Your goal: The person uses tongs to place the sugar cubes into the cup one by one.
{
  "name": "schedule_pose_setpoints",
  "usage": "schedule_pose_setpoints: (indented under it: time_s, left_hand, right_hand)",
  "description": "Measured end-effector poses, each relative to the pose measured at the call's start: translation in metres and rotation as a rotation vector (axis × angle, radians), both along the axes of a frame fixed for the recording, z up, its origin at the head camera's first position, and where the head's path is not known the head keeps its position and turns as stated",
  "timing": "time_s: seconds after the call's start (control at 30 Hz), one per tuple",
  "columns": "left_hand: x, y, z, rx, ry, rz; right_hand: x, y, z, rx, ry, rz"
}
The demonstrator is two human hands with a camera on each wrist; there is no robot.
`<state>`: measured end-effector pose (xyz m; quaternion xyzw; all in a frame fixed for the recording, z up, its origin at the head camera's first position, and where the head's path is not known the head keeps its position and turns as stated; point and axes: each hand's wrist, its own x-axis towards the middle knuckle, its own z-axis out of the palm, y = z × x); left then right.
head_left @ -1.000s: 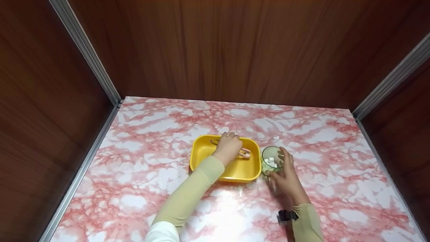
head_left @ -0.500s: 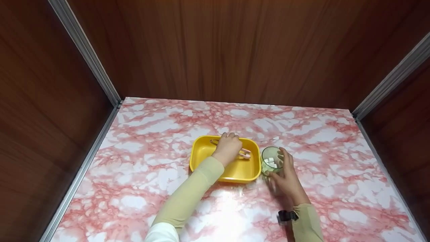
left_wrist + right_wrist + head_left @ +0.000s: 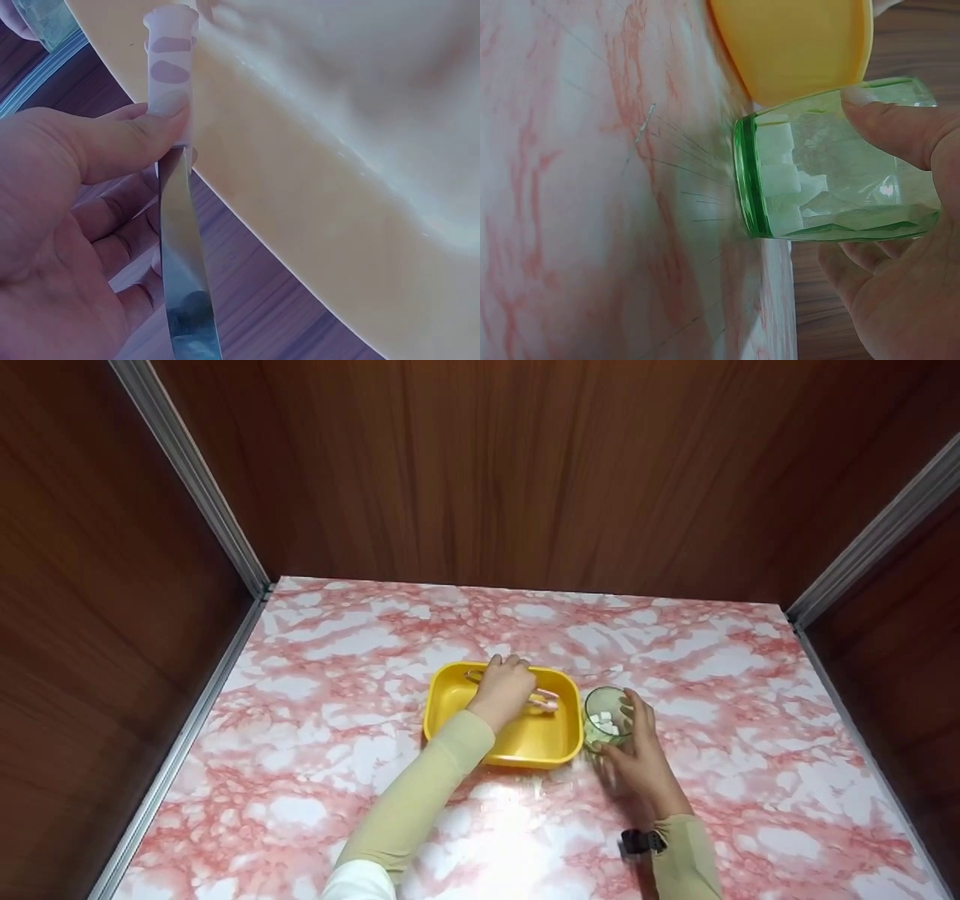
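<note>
My left hand (image 3: 507, 688) pinches a pair of metal tongs (image 3: 187, 255) with pink-and-white tips (image 3: 169, 60). It is above the yellow rectangular tub (image 3: 525, 746), and in the head view the tongs' rounded end shows left of the hand, the tips to its right. Nothing shows between the tips. My right hand (image 3: 643, 754) holds a clear green glass (image 3: 847, 161) upright on the table, thumb on one side and fingers round the other. Several white cubes (image 3: 778, 180) lie at the bottom of the glass. The tub stands close beside the glass, on its left.
The table (image 3: 360, 660) has a red-and-white marbled top. Dark brown wood-look panels (image 3: 480, 472) rise behind it and at both sides, with grey metal strips (image 3: 202, 480) at the corners. A black band (image 3: 642, 841) is on the right wrist.
My left hand has shifted slightly to the left and away from me, carrying the tongs with it. The right hand, glass and tub stay where they were.
</note>
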<state>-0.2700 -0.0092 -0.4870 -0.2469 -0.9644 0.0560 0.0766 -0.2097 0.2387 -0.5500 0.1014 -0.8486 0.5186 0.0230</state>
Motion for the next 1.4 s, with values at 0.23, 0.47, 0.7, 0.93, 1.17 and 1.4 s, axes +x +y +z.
schedule_pose_setpoints:
  time_s: [0.23,0.47,0.7,0.93,1.17,1.4]
  left_hand:
    - [0.0,-0.006,0.0,0.012,-0.022,0.004]
    - [0.002,-0.012,0.004,0.032,-0.039,0.011]
    - [0.004,-0.013,0.014,0.068,-0.083,0.024]
    - [0.007,-0.013,0.024,0.094,-0.071,0.034]
    - [0.014,-0.012,0.037,0.179,-0.032,0.032]
    - [0.02,-0.007,0.046,0.227,-0.026,0.017]
  right_hand:
    - [0.001,-0.001,0.0,-0.003,-0.018,0.004]
    - [0.0,-0.001,-0.002,0.009,0.02,0.003]
    - [-0.001,0.0,-0.001,0.007,0.035,0.02]
    - [-0.001,-0.001,0.001,0.019,0.036,0.017]
    - [-0.001,0.0,0.001,0.014,0.03,0.014]
    - [-0.001,0.0,0.0,-0.003,0.013,0.015]
